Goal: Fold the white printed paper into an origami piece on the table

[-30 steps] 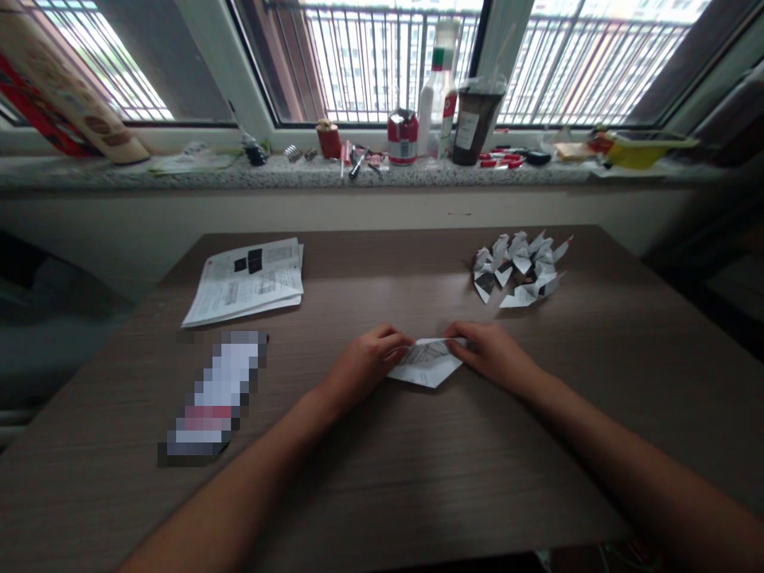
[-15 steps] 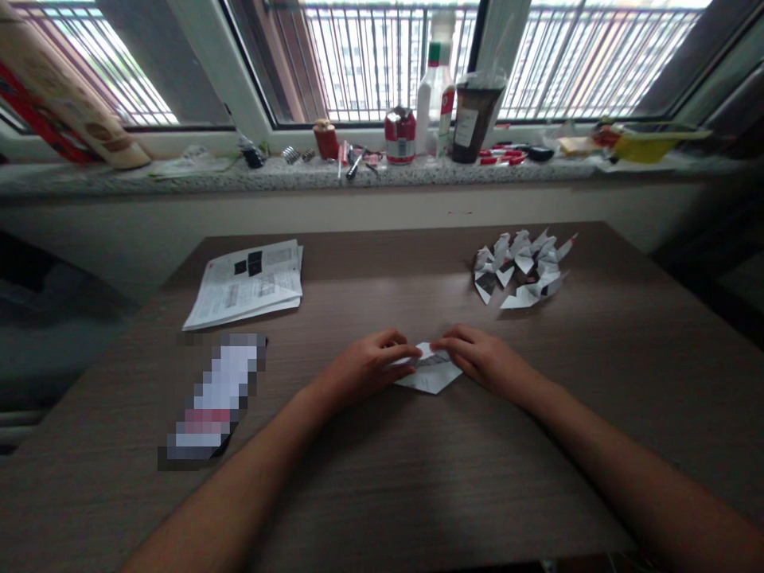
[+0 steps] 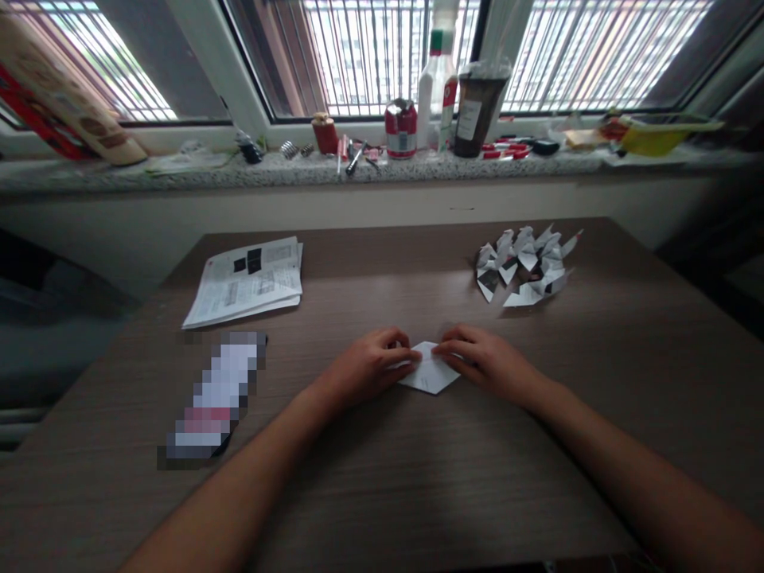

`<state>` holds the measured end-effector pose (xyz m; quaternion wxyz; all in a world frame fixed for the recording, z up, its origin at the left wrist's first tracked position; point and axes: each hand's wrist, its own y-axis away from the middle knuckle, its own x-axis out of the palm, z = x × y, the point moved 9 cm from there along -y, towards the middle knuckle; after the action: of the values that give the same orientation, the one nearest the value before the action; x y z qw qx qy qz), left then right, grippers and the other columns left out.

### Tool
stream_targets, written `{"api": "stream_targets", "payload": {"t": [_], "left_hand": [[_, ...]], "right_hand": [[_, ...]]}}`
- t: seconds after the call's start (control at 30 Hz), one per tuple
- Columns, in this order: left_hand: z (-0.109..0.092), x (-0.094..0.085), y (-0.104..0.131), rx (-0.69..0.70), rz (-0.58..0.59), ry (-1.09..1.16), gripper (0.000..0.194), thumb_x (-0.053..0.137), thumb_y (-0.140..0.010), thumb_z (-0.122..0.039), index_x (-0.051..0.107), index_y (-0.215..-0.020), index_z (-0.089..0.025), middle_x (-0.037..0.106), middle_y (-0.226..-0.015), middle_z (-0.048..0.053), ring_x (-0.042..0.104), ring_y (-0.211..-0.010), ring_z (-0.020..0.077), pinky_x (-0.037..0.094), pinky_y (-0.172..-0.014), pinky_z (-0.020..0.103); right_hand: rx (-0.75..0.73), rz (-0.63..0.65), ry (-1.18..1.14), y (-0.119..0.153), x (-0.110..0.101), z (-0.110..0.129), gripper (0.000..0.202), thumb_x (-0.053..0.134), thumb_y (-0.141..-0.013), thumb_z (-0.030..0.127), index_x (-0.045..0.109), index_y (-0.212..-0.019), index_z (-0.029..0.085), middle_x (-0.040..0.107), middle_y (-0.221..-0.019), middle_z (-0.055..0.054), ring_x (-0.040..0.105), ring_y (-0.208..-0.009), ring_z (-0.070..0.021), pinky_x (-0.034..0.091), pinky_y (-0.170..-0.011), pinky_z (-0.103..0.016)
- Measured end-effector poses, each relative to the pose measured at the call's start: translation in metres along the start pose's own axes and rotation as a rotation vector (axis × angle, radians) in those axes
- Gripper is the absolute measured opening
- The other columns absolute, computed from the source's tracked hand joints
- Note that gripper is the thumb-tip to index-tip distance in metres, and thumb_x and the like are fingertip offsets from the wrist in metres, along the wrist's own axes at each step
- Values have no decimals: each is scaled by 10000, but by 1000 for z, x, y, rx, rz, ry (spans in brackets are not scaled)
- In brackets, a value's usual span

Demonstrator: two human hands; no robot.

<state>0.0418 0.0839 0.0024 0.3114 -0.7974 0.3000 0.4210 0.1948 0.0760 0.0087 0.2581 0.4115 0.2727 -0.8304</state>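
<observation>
Two bare hands at a folded paper sheet, seen from above the near edge of a brown worktop (image 3: 382, 485). The folded paper sheet (image 3: 434, 376), white with faint print, lies on the worktop between the hands, its lower corner pointing toward the near side. The left hand (image 3: 379, 362) covers the left end of the sheet, its fingers bent and the forefinger and thumb tips close together on the paper. The right hand (image 3: 485, 358) covers the right end, palm down, forefinger extended onto the upper part and thumb lower, at the right edge. Both hands are partly curled and touch the sheet; whether either pinches it or merely presses it cannot be told. Far right of the hands stands a ring-like cluster of folded paper pieces (image 3: 526, 248); far left lies a stack of printed sheets (image 3: 256, 290), with a pixelated phone-shaped object (image 3: 215, 390) on its near side. Beyond the worktop, a speckled windowsill (image 3: 227, 181) carries, among other items, a red drink can (image 3: 401, 131), a lidded cup (image 3: 470, 119) and a yellow container (image 3: 653, 139).
</observation>
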Motion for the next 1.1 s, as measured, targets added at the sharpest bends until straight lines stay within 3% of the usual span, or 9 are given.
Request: {"api": "stream_targets", "payload": {"t": [0.23, 0.53, 0.77, 0.97, 1.1], "left_hand": [[1, 2, 0, -47, -1, 25, 221, 593, -1013, -274, 703, -1203, -243, 626, -1151, 99, 623, -1007, 211, 522, -864, 348], [6, 2, 2, -193, -42, 96, 363, 687, -929, -214, 629, -1287, -209, 639, -1143, 96, 629, -1053, 245, 527, -920, 384], [4, -3, 2, -219, -55, 220, 213, 645, -966, -212, 682, -1176, -202, 680, -1094, 74, 640, -1026, 227, 513, -903, 364], [12, -11, 3, -317, -136, 439, 169, 657, -973, -251, 696, -1129, -200, 728, -1011, 45, 677, -914, 188, 538, -815, 311], [11, -16, 4, -312, -173, 489, 141, 642, -982, -262, 715, -1078, -188, 728, -976, 46, 681, -890, 181, 549, -789, 298]], "right_hand": [[145, -29, -27, 1, 6, -12, 290, 620, -982, 245, 652, -1270, 246, 643, -1152, -98, 646, -1038, -246, 540, -897, -401], [160, -77, -78, 2, 6, -13, 247, 632, -966, 200, 653, -1210, 234, 635, -1100, -86, 640, -1004, -237, 524, -862, -377], [175, -120, -216, 1, -1, -7, 195, 618, -962, 192, 645, -1152, 227, 683, -1090, -73, 653, -991, -221, 515, -849, -349], [260, -113, -340, 3, -4, -10, 190, 637, -956, 241, 650, -1146, 229, 714, -1053, -57, 660, -933, -208, 520, -787, -328], [259, -82, -363, 1, -4, -7, 198, 657, -956, 294, 668, -1143, 231, 717, -1029, -51, 652, -899, -202, 523, -770, -323]]}}
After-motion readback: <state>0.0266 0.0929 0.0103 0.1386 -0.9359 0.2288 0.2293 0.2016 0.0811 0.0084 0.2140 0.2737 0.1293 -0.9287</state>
